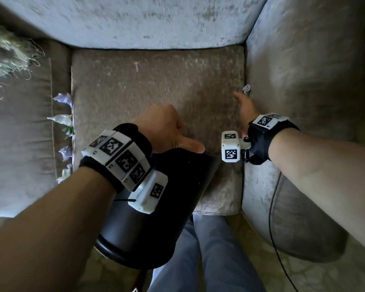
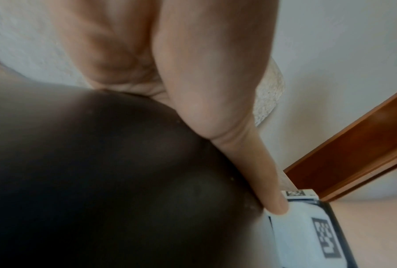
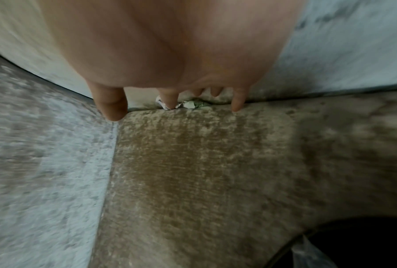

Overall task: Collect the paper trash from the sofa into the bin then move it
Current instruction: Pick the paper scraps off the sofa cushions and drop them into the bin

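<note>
Gripping the rim of the black bin (image 1: 156,207), the left hand (image 1: 162,127) is curling its fingers over the edge while its thumb is lying along the outside wall, and the bin is tilting against the front of the sofa's seat cushion (image 1: 156,91). Across the cushion, the right hand (image 1: 246,108) is reaching with fingers spread and relaxed, holding nothing, toward the seam where the cushion is meeting the sofa's right armrest (image 1: 303,70). In the right wrist view its fingertips (image 3: 170,103) are touching or nearly touching crumpled paper scraps (image 3: 190,104) that are sitting wedged in that seam; whether contact is firm is unclear through the blur. More paper scraps (image 1: 63,121) are lying along the gap at the cushion's left edge, well apart from both hands. Below the bin, the person's legs in grey trousers (image 1: 215,249) are standing on the floor.
</note>
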`<action>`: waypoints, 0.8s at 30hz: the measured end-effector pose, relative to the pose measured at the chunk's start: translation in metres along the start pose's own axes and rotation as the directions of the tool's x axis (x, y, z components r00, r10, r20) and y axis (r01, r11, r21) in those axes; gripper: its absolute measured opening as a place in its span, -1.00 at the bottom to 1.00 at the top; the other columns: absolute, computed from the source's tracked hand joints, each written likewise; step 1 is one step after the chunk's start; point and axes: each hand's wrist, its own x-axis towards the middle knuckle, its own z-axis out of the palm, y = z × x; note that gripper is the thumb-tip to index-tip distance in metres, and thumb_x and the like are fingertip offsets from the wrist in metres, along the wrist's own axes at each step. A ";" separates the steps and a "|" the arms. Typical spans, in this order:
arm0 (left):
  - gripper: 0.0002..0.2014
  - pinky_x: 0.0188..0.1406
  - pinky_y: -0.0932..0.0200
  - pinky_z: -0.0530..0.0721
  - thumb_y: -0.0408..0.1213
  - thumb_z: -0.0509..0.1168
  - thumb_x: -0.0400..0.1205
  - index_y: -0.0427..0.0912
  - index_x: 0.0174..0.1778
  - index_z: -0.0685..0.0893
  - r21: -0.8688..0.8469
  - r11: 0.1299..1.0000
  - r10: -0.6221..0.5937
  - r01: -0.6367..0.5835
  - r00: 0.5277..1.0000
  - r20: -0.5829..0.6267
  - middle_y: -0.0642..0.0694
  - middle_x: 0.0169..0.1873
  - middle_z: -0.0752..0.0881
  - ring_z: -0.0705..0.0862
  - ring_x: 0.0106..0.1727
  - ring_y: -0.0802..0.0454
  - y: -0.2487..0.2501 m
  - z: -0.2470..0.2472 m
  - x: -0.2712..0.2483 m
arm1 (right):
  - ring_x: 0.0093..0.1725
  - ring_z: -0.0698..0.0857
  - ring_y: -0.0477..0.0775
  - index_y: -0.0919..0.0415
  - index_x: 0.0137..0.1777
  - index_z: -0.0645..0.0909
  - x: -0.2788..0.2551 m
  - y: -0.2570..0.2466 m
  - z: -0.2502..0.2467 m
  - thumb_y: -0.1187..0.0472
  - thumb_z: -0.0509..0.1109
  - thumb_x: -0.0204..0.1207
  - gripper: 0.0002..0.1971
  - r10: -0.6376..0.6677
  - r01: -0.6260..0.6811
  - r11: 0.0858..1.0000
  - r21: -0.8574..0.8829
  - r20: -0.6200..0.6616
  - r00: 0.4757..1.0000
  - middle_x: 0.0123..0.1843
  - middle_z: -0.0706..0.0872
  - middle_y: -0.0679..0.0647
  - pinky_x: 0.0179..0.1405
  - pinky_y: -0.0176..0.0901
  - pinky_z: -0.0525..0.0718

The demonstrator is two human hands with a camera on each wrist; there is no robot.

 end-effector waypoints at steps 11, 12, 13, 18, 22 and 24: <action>-0.37 -0.50 0.08 0.32 0.33 0.55 0.18 -0.24 -0.53 0.55 0.061 0.998 -0.034 0.031 0.998 0.055 -0.12 -0.60 0.41 0.41 -0.50 -0.04 0.007 -0.004 0.024 | 0.39 0.58 0.24 0.00 0.47 0.55 0.035 -0.008 0.005 -0.40 0.28 0.02 -0.05 -0.064 0.057 0.993 -0.104 -0.065 0.996 0.49 0.56 0.10 0.47 0.22 0.47; -0.36 -0.50 0.08 0.32 0.34 0.54 0.17 -0.24 -0.54 0.55 0.067 0.997 -0.030 0.026 0.998 0.056 -0.12 -0.60 0.42 0.42 -0.51 -0.03 0.007 -0.003 0.025 | 0.41 0.56 0.24 0.02 0.50 0.51 0.039 -0.008 0.005 -0.45 0.28 -0.03 0.03 -0.033 0.026 0.995 -0.093 -0.081 0.996 0.51 0.53 0.09 0.48 0.23 0.44; -0.36 -0.50 0.08 0.33 0.35 0.53 0.17 -0.21 -0.56 0.51 0.069 0.997 -0.027 0.023 0.998 0.063 -0.10 -0.61 0.41 0.42 -0.51 -0.03 0.007 -0.003 0.026 | 0.43 0.54 0.25 0.04 0.53 0.48 0.039 -0.008 0.004 -0.50 0.28 -0.09 0.11 -0.010 0.000 0.995 -0.097 -0.097 0.995 0.53 0.51 0.08 0.50 0.24 0.41; -0.35 -0.47 0.09 0.32 0.34 0.54 0.19 -0.14 -0.60 0.38 0.048 0.999 -0.029 0.025 0.995 0.093 -0.07 -0.61 0.37 0.37 -0.51 0.00 0.000 -0.006 0.023 | 0.45 0.54 0.26 0.04 0.52 0.50 0.054 -0.007 -0.001 -0.50 0.31 0.06 0.01 0.054 -0.054 0.998 0.021 -0.013 0.998 0.54 0.51 0.09 0.54 0.25 0.36; -0.37 -0.48 0.09 0.34 0.35 0.54 0.16 -0.15 -0.59 0.44 0.043 0.999 -0.008 0.006 0.999 0.046 -0.07 -0.61 0.40 0.40 -0.51 0.01 -0.004 -0.002 0.018 | 0.44 0.51 0.19 0.17 0.55 0.43 0.004 -0.022 0.010 -0.42 0.26 0.35 -0.11 0.044 -0.052 0.994 0.093 0.080 0.996 0.48 0.53 0.14 0.58 0.26 0.31; -0.36 -0.48 0.09 0.36 0.39 0.52 0.12 -0.13 -0.61 0.42 0.027 1.000 -0.003 0.002 0.999 0.032 -0.06 -0.63 0.40 0.41 -0.52 0.00 -0.005 0.000 0.017 | 0.14 0.59 0.14 0.22 0.38 0.55 -0.030 -0.027 0.014 -0.40 0.23 0.40 -0.23 -0.056 0.057 0.998 -0.001 0.094 0.994 0.14 0.65 0.09 0.42 0.24 0.47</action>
